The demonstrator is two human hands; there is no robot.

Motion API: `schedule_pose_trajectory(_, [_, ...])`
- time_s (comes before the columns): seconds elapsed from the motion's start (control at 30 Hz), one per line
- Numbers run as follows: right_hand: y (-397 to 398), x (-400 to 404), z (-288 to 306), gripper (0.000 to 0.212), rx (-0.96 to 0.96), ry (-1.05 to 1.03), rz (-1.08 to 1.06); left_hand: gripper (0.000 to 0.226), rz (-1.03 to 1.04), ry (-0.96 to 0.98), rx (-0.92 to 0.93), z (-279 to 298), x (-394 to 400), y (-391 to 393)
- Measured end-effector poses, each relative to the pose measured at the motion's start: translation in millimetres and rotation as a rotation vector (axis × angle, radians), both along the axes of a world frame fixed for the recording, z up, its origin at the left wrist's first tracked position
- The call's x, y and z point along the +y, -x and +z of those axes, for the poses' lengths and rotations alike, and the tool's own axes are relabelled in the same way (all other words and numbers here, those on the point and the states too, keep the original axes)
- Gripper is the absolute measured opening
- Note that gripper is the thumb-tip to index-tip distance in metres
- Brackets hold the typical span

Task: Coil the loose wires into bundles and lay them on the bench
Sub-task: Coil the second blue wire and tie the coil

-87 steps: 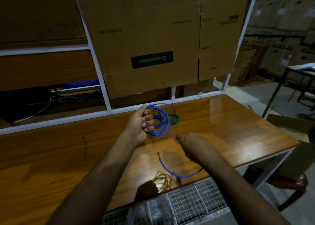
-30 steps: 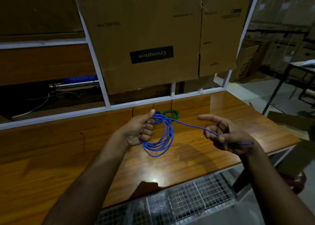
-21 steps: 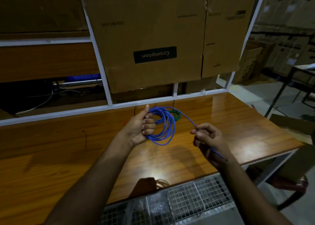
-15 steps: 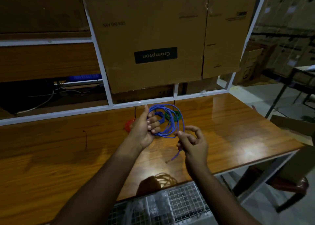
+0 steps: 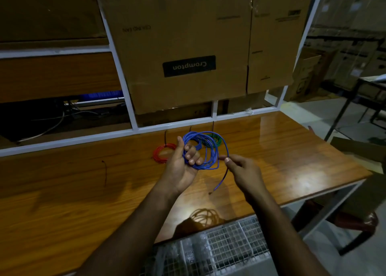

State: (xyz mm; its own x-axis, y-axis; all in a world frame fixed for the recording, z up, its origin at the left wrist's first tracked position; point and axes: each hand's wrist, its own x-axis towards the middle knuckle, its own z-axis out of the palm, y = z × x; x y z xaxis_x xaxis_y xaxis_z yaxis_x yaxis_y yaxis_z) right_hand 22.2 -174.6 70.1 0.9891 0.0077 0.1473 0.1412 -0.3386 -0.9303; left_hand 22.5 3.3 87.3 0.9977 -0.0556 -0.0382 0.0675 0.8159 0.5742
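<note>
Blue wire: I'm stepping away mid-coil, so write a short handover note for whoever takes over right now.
Left hand grips the blue coil above the bench.
Right hand pinches the blue wire's loose tail, which hangs toward the bench.
Done: red bundle and green bundle lie on the bench at the back.
Left: wind in the short tail, then lay the blue coil down beside them.

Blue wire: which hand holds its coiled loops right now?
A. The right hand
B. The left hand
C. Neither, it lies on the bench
B. The left hand has its fingers curled round the blue wire loops, while the right hand pinches only the loose tail.
</note>
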Motion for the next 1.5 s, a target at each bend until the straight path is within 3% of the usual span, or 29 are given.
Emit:
schedule_pose_trajectory(0.17, [-6.3,-13.5,14.3,0.02,0.116,-0.073,0.011,0.048,-0.084,0.005,-0.006,-2.6,-2.4,2.8])
schedule_pose_trajectory(0.33, [-9.9,-22.9,31.6,0.009,0.346,-0.46,0.076,0.05,-0.107,-0.014,-0.012,-2.1,-5.8,4.4])
schedule_pose_trajectory(0.5, [2.0,-12.4,24.4,0.015,0.424,-0.414,0.032,0.047,-0.047,-0.009,-0.015,-4.4,-8.9,5.3])
schedule_pose_trajectory(0.6, [10.9,-7.9,24.0,0.019,0.54,-0.575,0.009,0.046,-0.004,-0.024,-0.014,-4.2,-13.6,8.3])
schedule_pose_trajectory(0.7, [16.9,-5.1,26.6,0.009,0.63,-0.702,-0.053,0.044,0.018,-0.036,-0.014,-4.8,-18.5,12.1])
schedule_pose_trajectory(0.87, [20.8,-12.4,31.9,0.009,0.667,-0.77,-0.051,0.044,0.032,-0.092,-0.043,-6.8,-21.0,14.3])
schedule_pose_trajectory(1.03, [29.5,-3.6,40.4,0.015,0.712,-1.025,-0.083,0.044,0.068,-0.054,-0.036,-9.2,-27.6,16.0])
schedule_pose_trajectory(1.13, [36.7,12.1,37.8,0.013,0.641,-1.142,-0.148,0.045,0.108,-0.024,-0.024,-8.5,-32.1,16.6])
schedule_pose_trajectory(1.3, [42.0,30.7,28.3,0.011,0.564,-1.208,-0.144,0.043,0.161,-0.037,-0.012,-5.5,-36.1,17.8])
schedule_pose_trajectory(1.5, [44.4,28.3,24.3,0.02,0.756,-1.163,0.024,0.045,0.17,-0.003,0.046,0.7,-31.4,14.5])
